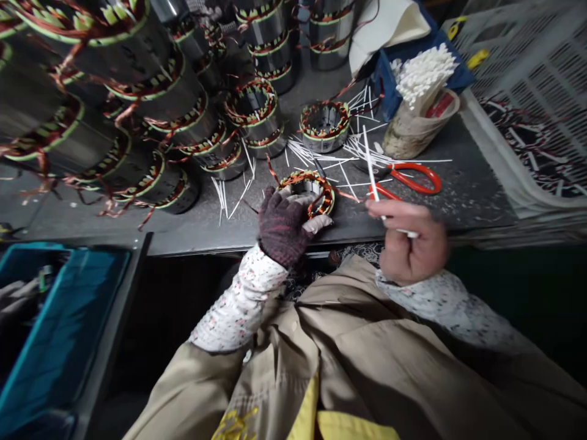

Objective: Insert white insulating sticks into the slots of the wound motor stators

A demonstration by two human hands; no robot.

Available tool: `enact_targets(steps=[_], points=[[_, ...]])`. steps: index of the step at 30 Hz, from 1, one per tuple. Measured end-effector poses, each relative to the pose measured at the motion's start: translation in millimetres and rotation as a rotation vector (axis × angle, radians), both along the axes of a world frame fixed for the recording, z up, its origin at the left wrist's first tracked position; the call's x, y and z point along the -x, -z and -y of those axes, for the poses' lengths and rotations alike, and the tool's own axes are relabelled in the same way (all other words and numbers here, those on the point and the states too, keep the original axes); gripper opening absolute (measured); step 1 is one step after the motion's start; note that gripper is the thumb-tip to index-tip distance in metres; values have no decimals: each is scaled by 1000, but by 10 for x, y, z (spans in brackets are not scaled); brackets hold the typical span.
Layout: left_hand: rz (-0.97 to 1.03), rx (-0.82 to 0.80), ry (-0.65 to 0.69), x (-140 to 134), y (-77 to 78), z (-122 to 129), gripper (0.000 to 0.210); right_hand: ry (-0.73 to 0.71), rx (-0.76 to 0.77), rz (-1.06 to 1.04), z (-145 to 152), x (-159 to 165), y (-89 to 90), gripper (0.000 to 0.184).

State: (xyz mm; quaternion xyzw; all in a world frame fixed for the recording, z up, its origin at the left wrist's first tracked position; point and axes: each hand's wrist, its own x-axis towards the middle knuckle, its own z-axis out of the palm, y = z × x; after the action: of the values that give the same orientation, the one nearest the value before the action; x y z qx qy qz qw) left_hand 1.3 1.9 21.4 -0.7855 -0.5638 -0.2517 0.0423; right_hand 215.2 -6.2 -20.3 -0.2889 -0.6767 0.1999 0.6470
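My left hand, in a dark maroon glove with pale finger coverings, grips a motor stator near the table's front edge. Copper windings run around the stator's rim, and the fingers cover its near left side. To the right, my bare right hand pinches a thin white tube that points up and away. A short white end also shows below the fingers; whether it belongs to the same tube I cannot tell. Red-handled scissors lie just beyond this hand, their blades partly hidden.
Several stacked stators fill the left and back. Two more, a short stator and a taller stack, stand nearer. Loose white tubes lie scattered. At right are a cup of white tubes and a white crate.
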Motion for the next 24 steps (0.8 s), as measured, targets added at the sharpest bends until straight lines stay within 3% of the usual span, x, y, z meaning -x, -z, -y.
enact_targets(steps=[3, 5, 9, 11, 13, 16, 21, 24], points=[[93, 119, -34, 41, 48, -94, 33, 14, -136, 24, 54, 39, 40, 17], [83, 30, -26, -5, 97, -77, 27, 2, -110, 49, 72, 55, 58, 16], [-61, -211, 158, -40, 152, -27, 12, -20, -116, 73, 102, 28, 128, 11], [-76, -209, 251, 25, 138, -45, 21, -24, -114, 102, 125, -5, 155, 9], [-53, -156, 306, 106, 113, -81, 43, -40, -94, 151, 152, -36, 161, 11], [-39, -156, 307, 148, 107, -115, 73, -72, -43, 227, 187, -75, 140, 15], [-100, -214, 153, 24, 194, -99, 76, -91, -2, 289, 193, -136, 105, 18], [-75, -216, 149, -15, 237, -87, 78, -94, 47, 275, 106, -83, 82, 19]])
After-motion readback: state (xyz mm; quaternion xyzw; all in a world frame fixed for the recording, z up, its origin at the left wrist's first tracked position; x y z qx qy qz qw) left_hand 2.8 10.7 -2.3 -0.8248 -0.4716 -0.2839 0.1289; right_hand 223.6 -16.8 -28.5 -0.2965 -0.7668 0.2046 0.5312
